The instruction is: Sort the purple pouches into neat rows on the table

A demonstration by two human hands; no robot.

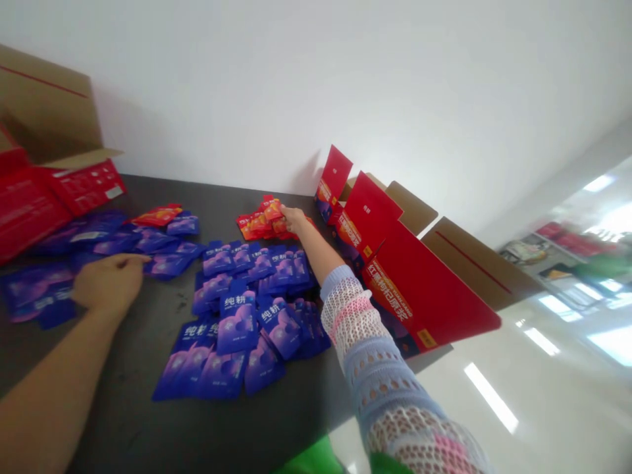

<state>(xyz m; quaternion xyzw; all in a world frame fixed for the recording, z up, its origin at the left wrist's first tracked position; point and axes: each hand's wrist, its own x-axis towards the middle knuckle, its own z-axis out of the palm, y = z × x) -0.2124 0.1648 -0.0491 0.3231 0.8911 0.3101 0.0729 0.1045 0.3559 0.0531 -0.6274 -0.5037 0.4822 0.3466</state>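
Observation:
My left hand [111,280] is closed in a pinch at the corner of a purple sachet [170,263], at the edge of a loose purple pile on the left of the dark table. My right hand [295,220], in a striped knit sleeve, reaches to the back of the table. Its fingers are closed on a red-orange sachet [272,209] over a small heap of red sachets [253,226]. Between my arms lie overlapping rows of purple sachets [237,322] with white lettering. Another red sachet [157,215] rests on the left pile.
Open red cartons [415,283] with raised flaps stand along the table's right side. At the far left is another open red carton [29,204] with brown flaps. A white wall [222,99] rises behind the table. Shiny floor [533,388] stretches off to the right.

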